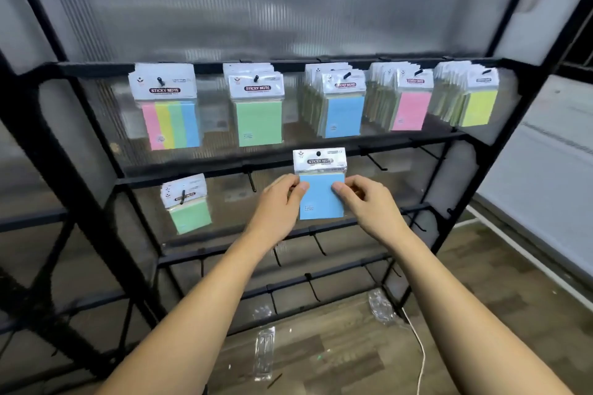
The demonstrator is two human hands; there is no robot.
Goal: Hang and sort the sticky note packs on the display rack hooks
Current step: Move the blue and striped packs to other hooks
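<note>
Now both hands (pixel 321 199) clamped on one blue pack (pixel 321 197); six hanging stacks.

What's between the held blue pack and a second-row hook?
Nothing visible. Both hands, left hand and right hand, hold the blue pack in open air before the second rail; the bare hook to its left is unobstructed.

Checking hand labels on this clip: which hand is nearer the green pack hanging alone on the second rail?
Left. The left hand pinches the left edge of the held blue pack, to the right of the green pack. The right hand grips the blue pack's far edge, farther away.
</note>
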